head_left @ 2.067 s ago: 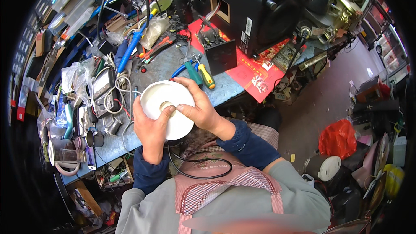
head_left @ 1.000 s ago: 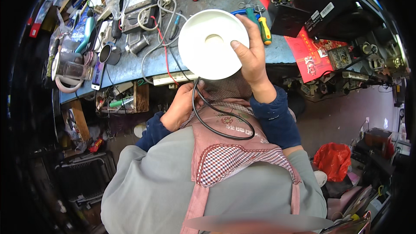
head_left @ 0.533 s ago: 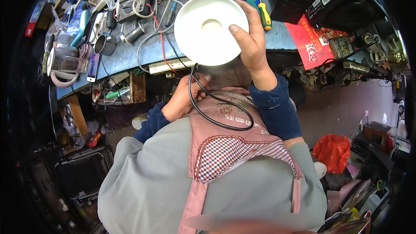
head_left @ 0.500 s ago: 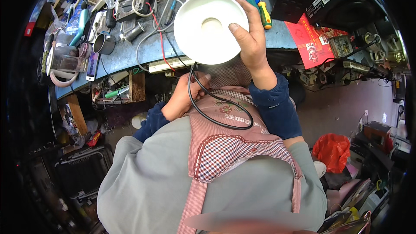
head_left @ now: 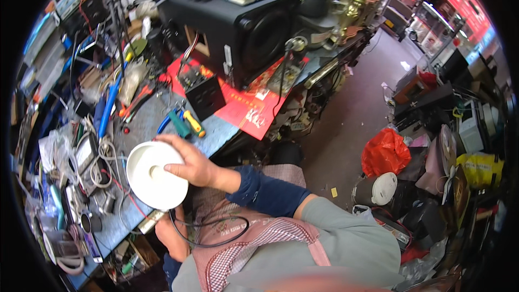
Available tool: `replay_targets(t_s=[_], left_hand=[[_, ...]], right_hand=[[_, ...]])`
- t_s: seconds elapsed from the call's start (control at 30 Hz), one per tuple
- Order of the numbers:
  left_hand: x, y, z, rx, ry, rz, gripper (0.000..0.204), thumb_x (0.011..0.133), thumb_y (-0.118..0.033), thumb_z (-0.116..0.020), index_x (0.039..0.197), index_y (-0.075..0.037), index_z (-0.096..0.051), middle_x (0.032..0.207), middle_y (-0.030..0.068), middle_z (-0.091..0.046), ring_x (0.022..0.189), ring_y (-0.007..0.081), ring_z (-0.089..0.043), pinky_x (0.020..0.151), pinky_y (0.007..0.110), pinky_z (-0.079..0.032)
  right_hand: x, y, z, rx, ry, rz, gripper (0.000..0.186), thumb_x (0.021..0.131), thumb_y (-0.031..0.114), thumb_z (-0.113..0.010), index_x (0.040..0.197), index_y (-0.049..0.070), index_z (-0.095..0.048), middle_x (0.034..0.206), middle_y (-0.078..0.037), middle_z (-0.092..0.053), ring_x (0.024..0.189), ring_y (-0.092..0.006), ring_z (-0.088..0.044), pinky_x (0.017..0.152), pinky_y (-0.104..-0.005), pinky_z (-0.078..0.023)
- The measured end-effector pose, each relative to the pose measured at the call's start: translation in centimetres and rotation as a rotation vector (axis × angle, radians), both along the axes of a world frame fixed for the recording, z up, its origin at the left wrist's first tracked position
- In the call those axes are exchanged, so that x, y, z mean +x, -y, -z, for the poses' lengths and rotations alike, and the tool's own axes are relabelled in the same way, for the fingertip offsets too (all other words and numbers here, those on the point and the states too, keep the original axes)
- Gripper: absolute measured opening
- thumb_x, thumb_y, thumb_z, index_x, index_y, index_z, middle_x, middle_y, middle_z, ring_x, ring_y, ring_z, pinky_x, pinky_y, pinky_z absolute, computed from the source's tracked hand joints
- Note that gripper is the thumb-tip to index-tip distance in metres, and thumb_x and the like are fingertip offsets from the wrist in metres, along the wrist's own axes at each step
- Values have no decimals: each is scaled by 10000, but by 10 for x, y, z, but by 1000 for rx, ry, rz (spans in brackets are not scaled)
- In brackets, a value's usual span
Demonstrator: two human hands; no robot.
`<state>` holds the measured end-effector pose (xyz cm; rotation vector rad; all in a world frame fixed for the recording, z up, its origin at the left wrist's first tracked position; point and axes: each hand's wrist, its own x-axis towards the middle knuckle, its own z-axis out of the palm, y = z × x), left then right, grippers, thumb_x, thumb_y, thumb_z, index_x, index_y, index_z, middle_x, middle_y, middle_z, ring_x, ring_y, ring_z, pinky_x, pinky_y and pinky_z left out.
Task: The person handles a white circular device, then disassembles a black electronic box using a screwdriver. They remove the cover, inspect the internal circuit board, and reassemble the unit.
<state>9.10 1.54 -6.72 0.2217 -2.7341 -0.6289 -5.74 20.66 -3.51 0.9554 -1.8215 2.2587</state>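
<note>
My right hand point(head_left: 192, 167) holds a white round dish-like piece point(head_left: 154, 189) by its right side, thumb on the inner face near the round centre, fingers round the rim. Below the dish, my left hand point(head_left: 172, 232) is closed on a black cable point(head_left: 237, 240), which loops over the pink checked apron; some of those fingers are hidden. Just beyond sit a yellow-handled screwdriver point(head_left: 194, 124) and green-handled pliers point(head_left: 178, 123) on the blue worktop point(head_left: 227, 132). Grey, red and white wires lie to the dish's left.
A black speaker box point(head_left: 232, 32) with books on top, a red paper sheet point(head_left: 251, 121) and cluttered tools occupy the bench. At right, a red bag point(head_left: 384, 151), a white lidded container point(head_left: 384, 189) and piled goods flank a floor aisle point(head_left: 351, 119).
Since half a second ago the view has swung rightward, showing more aisle and speaker; hands and dish sit lower left. Earlier, my left hand left the dish for the cable.
</note>
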Motion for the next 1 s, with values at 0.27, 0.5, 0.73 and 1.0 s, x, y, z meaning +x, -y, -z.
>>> replay_targets(t_s=[0.27,0.5,0.73,1.0], left_hand=[[31,-5,7,19,546,93,570,794,-504,-878,726,42,-731,620,256,-631,610,470,-663,613,526,-533],[26,-5,-28,485,98,328,220,951,-86,-759,1049,108,-727,854,186,-734,797,214,-682,766,397,-556],[-6,6,-64,638,554,819,790,740,1,-857,1483,29,-588,1422,144,-682,1310,274,-642,1138,426,-489],[-34,-21,-70,1738,703,410,960,807,-220,-931,1611,20,-465,1507,186,-648,1383,331,-645,1189,449,-508]], right_hand=[[3,1,3,7,-42,20,715,978,332,-754,1566,38,-471,1381,-195,-692,1269,-318,-696,1083,-421,-537],[14,0,5,-216,126,-161,682,1010,286,-739,1575,23,-463,1400,-140,-653,1301,-233,-631,1121,-385,-502],[74,-45,-2,-470,440,-314,689,1024,224,-698,1615,3,-421,1485,-120,-585,1392,-205,-556,1192,-372,-448],[122,-113,-32,-445,417,-100,747,1013,259,-701,1647,10,-395,1547,-126,-551,1449,-215,-530,1222,-376,-420]])
